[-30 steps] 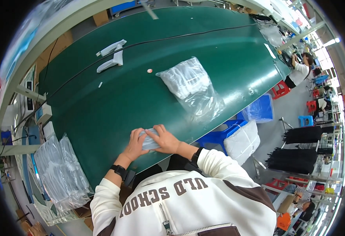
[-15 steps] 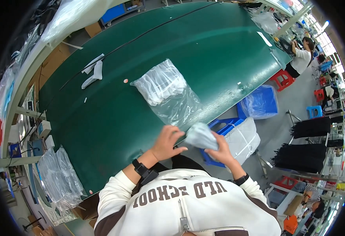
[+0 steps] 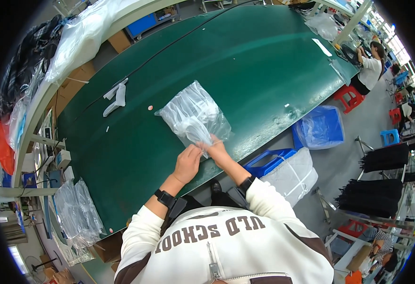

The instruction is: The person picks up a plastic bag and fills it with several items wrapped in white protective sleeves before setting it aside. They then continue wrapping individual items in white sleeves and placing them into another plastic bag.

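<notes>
A clear plastic bag [image 3: 224,128] lies on the green table in front of me, with white folded cloth pieces [image 3: 193,102] packed in its far part. At the bag's near end, my left hand [image 3: 188,163] is closed in a pinch on the plastic edge. My right hand [image 3: 217,150] reaches into the mouth, fingers closed on a pale folded cloth bundle [image 3: 191,128] that lies within the bag. Plastic partly covers the right fingertips.
The green table [image 3: 146,156] carries white cloth strips [image 3: 117,98] and a small round sticker [image 3: 150,108]. Filled bags [image 3: 77,208] lie at the left edge. Right of the table stand a blue bin [image 3: 318,128] and a white wrapped bale [image 3: 290,175]. A person [image 3: 370,66] sits at the far right.
My right hand has carried the pale cloth bundle from beside the table leftward into the bag. My left hand, open before, has closed on the bag's near edge.
</notes>
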{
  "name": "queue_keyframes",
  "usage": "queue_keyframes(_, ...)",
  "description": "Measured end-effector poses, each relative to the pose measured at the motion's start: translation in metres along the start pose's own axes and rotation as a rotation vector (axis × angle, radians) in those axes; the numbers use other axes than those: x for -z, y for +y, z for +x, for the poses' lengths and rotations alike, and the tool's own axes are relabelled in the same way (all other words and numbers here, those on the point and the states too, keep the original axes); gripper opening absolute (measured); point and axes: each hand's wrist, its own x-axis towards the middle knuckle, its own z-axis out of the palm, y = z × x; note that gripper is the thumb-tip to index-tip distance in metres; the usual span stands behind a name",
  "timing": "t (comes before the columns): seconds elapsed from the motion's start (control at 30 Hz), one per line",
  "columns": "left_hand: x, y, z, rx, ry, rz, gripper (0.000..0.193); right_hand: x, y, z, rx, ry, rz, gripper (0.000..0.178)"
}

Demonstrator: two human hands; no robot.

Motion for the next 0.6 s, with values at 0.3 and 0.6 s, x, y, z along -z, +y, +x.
queue_keyframes(0.3, -0.004, -0.007, -0.013, -0.006, -0.144, -0.069, 0.004, 0.033, 0.0, -0.005, 0.388, 0.53, -1.236, 0.091)
queue_keyframes(0.6, 0.024, -0.007, -0.02, 0.078, -0.237, -0.136, 0.005, 0.01, 0.003, 0.025, 0.494, 0.424, -1.339, 0.095)
